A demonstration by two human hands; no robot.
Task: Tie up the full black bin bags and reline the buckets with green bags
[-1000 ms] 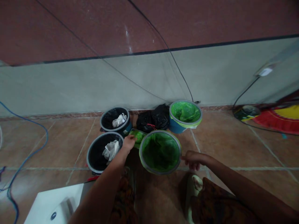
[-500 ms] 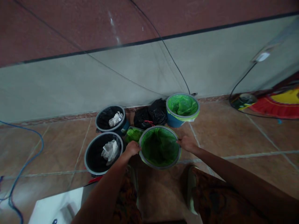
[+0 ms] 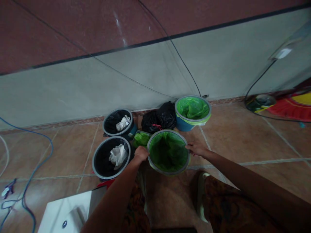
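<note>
A round bin with a green liner [image 3: 168,151] stands on the tiled floor in front of me. My left hand [image 3: 141,153] grips its left rim with fingers curled. My right hand [image 3: 197,149] holds the right rim, fingers closed on the edge. Just behind my left hand lies a small pack of green bags [image 3: 141,138]. My knees in patterned cloth show below the bin.
Two black-lined bins with crumpled white paper [image 3: 111,157] [image 3: 118,123] stand to the left. A tied black bag [image 3: 159,118] and a blue bin with green liner [image 3: 192,112] sit by the wall. Blue cable [image 3: 36,163] lies left, a white object [image 3: 65,215] lower left, a red-yellow mat [image 3: 291,105] right.
My left hand left the pack of green bags and came to the bin's left rim. My right hand rose from the floor side to the right rim. Both now hold the bin.
</note>
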